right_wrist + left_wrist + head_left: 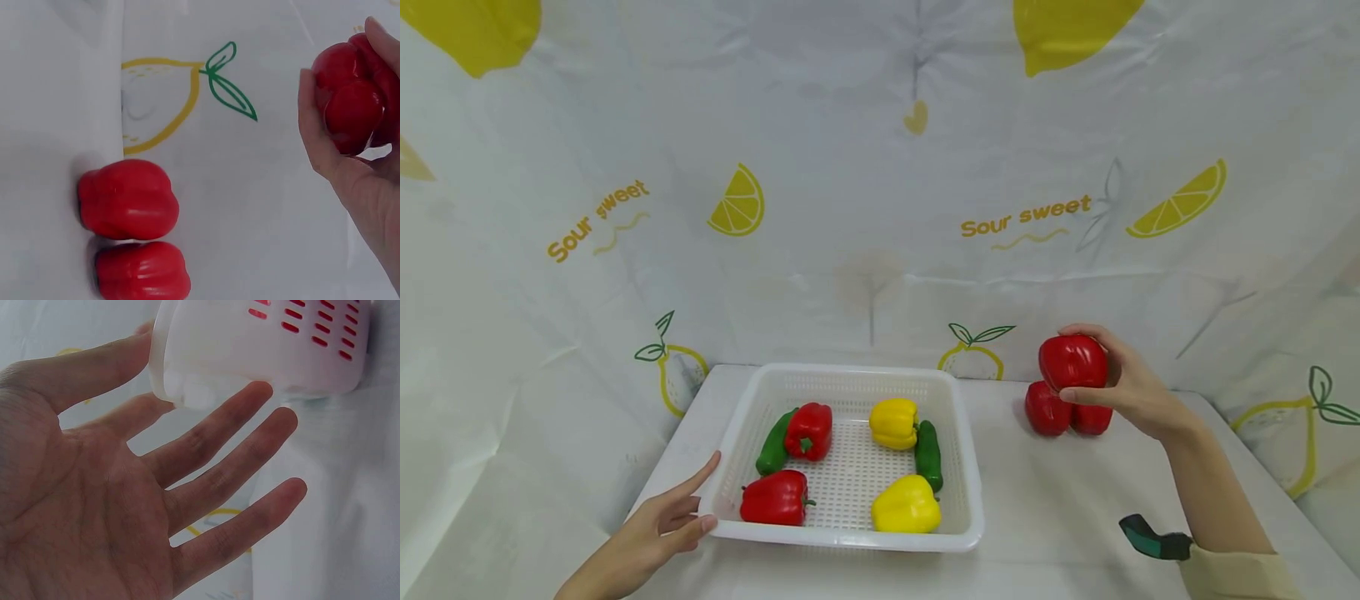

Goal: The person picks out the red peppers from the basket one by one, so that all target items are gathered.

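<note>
A red bell pepper (1072,362) is gripped between thumb and fingers of my right hand (1138,387), held up over two more red bell peppers. In the right wrist view those two, an upper pepper (130,200) and a lower pepper (144,272), lie side by side, apart from the held pepper (354,97). My left hand (651,533) touches the near left corner of a white plastic basket (842,537) with its fingers extended. In the left wrist view the thumb and index fingertip meet the basket rim (161,356), and the other fingers are spread.
Inside the basket lie two red bell peppers (775,497), two yellow bell peppers (906,504) and two green cucumber-like vegetables (928,455). A white cloth with lemon prints (850,208) hangs behind the white table (1022,500). A dark green strap (1153,540) sits by the right sleeve.
</note>
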Action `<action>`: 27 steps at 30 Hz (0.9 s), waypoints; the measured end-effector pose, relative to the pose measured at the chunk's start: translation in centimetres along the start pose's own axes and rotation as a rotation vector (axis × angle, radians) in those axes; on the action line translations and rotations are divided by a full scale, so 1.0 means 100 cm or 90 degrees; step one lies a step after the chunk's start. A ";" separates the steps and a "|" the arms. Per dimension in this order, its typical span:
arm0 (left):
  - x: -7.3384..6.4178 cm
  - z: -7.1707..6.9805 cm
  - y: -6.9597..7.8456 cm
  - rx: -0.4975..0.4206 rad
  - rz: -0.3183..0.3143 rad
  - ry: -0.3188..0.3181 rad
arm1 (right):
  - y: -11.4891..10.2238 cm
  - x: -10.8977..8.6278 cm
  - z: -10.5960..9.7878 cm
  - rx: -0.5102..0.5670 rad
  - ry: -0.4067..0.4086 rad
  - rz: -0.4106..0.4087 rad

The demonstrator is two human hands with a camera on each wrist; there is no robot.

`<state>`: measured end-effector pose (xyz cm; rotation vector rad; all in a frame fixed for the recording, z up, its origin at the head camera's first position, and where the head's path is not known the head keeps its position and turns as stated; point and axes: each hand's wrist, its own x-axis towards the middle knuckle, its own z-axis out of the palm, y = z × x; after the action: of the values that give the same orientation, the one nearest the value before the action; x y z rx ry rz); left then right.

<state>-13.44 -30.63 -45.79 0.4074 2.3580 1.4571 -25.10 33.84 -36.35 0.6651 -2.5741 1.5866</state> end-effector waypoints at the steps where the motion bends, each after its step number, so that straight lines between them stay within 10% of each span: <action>1: 0.000 0.000 0.000 -0.001 0.002 0.000 | 0.002 -0.002 -0.004 -0.005 0.005 0.005; 27: 0.001 -0.001 0.000 0.001 -0.017 -0.006 | 0.085 -0.045 -0.075 -0.154 0.080 0.146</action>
<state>-13.59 -30.65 -45.72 0.3816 2.3479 1.4388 -25.64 45.00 -41.11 0.2506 -2.7635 1.2867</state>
